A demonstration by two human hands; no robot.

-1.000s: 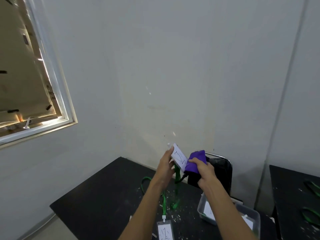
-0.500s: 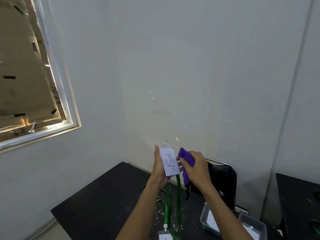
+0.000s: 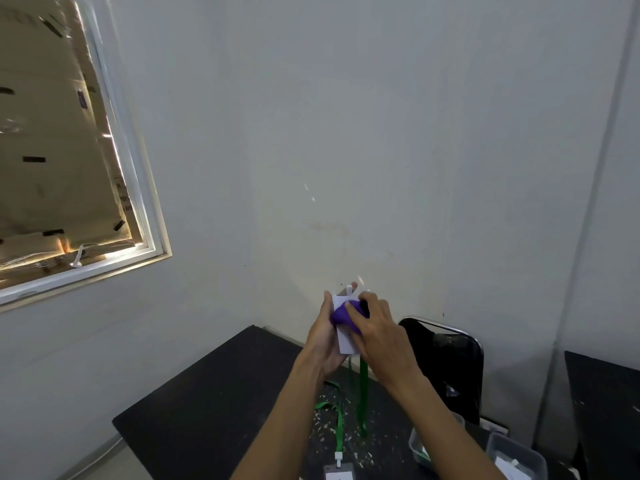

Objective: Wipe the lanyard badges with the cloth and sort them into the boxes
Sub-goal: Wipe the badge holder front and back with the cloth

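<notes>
My left hand (image 3: pixel 323 336) holds a white lanyard badge (image 3: pixel 346 341) upright in front of me, above the black table (image 3: pixel 214 403). Its green strap (image 3: pixel 363 393) hangs down toward the table. My right hand (image 3: pixel 379 325) presses a purple cloth (image 3: pixel 341 315) against the upper face of the badge, covering most of it. A second badge (image 3: pixel 339 474) with a green lanyard (image 3: pixel 337 424) lies on the table at the bottom edge. Two clear plastic boxes (image 3: pixel 517 457) with white cards inside stand at the lower right, partly hidden by my right arm.
A black chair (image 3: pixel 446 362) with a metal frame stands behind the table against the white wall. A window (image 3: pixel 62 161) is on the left wall. Another black table (image 3: pixel 606 410) shows at the right edge. Pale specks litter the tabletop.
The cloth moved from the badge's right side onto its face, now hiding the writing. Both hands rose slightly in view as the camera tilted up.
</notes>
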